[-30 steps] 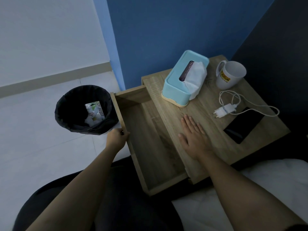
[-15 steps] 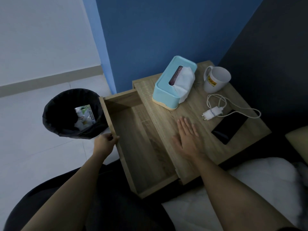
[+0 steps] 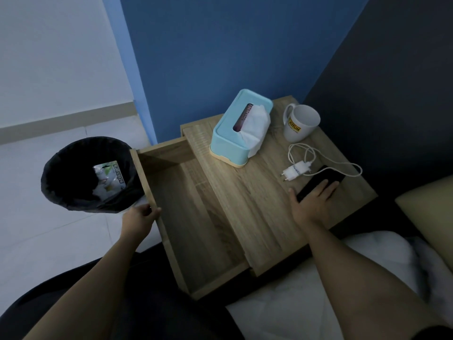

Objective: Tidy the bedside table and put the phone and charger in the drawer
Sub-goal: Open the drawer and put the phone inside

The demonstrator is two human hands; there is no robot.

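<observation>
The wooden bedside table [image 3: 245,192] has its drawer [image 3: 196,217] pulled out to the left, with nothing in it. My left hand [image 3: 138,218] grips the drawer's front edge. A black phone [image 3: 326,176] lies near the table's right front edge, and my right hand [image 3: 312,203] lies over its near end with the fingers straight. A white charger [image 3: 295,170] with a looped white cable [image 3: 326,158] lies just behind the phone.
A light blue tissue box [image 3: 235,131] and a white mug [image 3: 300,123] stand at the back of the table. A black-lined waste bin [image 3: 73,190] with wrappers stands left of the drawer. White bedding [image 3: 306,278] lies at the front right.
My right hand slid right across the tabletop from the middle onto the phone. My left hand stays on the drawer's front edge.
</observation>
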